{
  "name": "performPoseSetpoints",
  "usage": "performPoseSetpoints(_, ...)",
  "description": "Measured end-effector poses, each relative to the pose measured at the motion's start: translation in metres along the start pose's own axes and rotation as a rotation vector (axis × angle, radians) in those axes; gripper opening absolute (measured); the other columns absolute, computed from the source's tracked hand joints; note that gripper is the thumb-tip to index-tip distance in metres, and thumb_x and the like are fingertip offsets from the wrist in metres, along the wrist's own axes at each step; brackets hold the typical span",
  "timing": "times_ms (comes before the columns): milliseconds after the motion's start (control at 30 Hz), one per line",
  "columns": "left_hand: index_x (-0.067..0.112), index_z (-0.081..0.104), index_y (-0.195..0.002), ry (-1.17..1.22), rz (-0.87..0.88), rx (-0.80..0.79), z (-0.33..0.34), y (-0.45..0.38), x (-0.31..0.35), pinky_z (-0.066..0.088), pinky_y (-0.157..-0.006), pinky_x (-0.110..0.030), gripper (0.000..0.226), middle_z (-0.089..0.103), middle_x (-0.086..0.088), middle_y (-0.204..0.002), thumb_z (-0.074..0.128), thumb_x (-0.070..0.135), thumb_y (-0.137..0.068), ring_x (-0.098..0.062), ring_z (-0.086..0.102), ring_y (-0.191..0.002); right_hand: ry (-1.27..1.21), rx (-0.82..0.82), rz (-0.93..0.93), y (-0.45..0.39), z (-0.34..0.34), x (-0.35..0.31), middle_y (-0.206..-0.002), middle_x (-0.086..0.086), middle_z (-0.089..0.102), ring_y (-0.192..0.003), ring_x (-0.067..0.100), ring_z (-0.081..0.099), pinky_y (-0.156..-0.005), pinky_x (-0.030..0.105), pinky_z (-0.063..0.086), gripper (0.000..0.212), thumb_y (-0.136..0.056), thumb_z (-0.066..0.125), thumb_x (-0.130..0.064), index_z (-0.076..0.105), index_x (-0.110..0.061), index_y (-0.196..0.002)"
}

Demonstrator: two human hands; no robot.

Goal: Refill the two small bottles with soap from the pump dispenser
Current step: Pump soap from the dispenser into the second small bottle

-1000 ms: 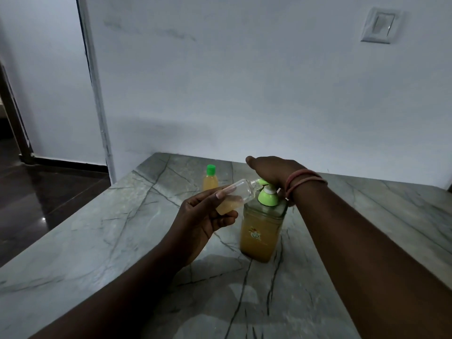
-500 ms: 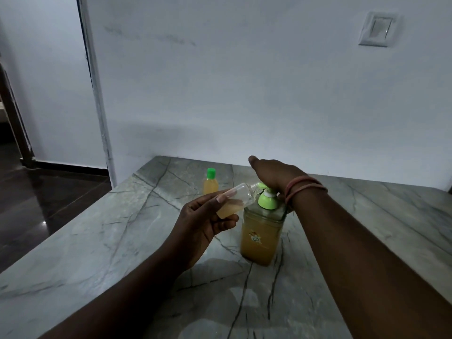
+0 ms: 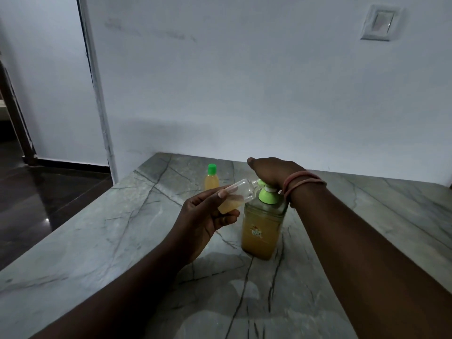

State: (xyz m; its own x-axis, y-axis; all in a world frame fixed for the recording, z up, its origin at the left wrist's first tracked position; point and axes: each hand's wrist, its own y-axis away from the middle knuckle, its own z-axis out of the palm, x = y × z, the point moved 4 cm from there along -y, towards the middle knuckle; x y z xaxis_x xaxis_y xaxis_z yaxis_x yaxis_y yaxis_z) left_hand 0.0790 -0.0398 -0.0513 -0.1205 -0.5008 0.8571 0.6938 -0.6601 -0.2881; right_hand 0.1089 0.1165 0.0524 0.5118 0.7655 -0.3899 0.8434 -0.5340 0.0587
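filling second bottle: left hand (image 3: 205, 216) clamped on tilted small bottle (image 3: 238, 195) at nozzle, right hand (image 3: 271, 171) pressing pump dispenser (image 3: 263, 226); capped bottle (image 3: 211, 178) behind; next likely keep pumping.

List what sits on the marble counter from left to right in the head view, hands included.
Left hand holding the tilted small bottle → capped small bottle standing farther back → pump dispenser with the right hand on its pump head.
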Motion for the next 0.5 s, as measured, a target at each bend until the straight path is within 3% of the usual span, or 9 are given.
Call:
performPoseSetpoints(133, 0.007, 0.073, -0.117, 0.009, -0.007, 0.005, 0.0, -0.001, 0.001, 0.058, -0.07, -0.027, 0.072, 0.074, -0.011, -0.105, 0.09, 0.049, -0.06, -0.021, 0.07, -0.081, -0.008, -0.011, 0.003, 0.003, -0.001, 0.001, -0.149, 0.014, 0.038, -0.131, 0.031, 0.041, -0.102, 0.031, 0.032, 0.056, -0.103, 0.02, -0.044, 0.04, -0.01, -0.143)
performPoseSetpoints(333, 0.014, 0.078, -0.109, 0.014, -0.004, -0.015, 0.003, 0.001, 0.003, 0.059, -0.07, -0.028, 0.065, 0.074, -0.013, -0.107, 0.09, 0.051, -0.058, -0.022, 0.071, -0.081, 0.08, -0.023, 0.017, 0.008, -0.01, -0.004, -0.149, 0.013, 0.039, -0.129, 0.031, 0.045, -0.094, 0.03, 0.037, 0.062, -0.101, 0.02, -0.053, 0.039, -0.013, -0.144)
performPoseSetpoints(433, 0.016, 0.079, -0.106, 0.015, -0.005, -0.007, 0.002, 0.0, 0.002, 0.059, -0.069, -0.027, 0.062, 0.076, -0.01, -0.103, 0.09, 0.051, -0.057, -0.021, 0.072, -0.08, 0.014, -0.035, -0.002, 0.006, -0.007, -0.001, -0.149, 0.013, 0.038, -0.127, 0.028, 0.043, -0.099, 0.031, 0.033, 0.055, -0.104, 0.019, -0.042, 0.037, -0.01, -0.144)
performPoseSetpoints(500, 0.016, 0.079, -0.106, 0.019, 0.0, -0.003, 0.002, 0.0, 0.002, 0.059, -0.069, -0.027, 0.056, 0.076, -0.009, -0.101, 0.089, 0.049, -0.061, -0.021, 0.072, -0.08, -0.017, -0.05, -0.018, 0.005, -0.006, 0.003, -0.14, 0.014, 0.045, -0.113, 0.023, 0.044, -0.088, 0.028, 0.03, 0.05, -0.105, 0.018, -0.035, 0.038, -0.008, -0.143)
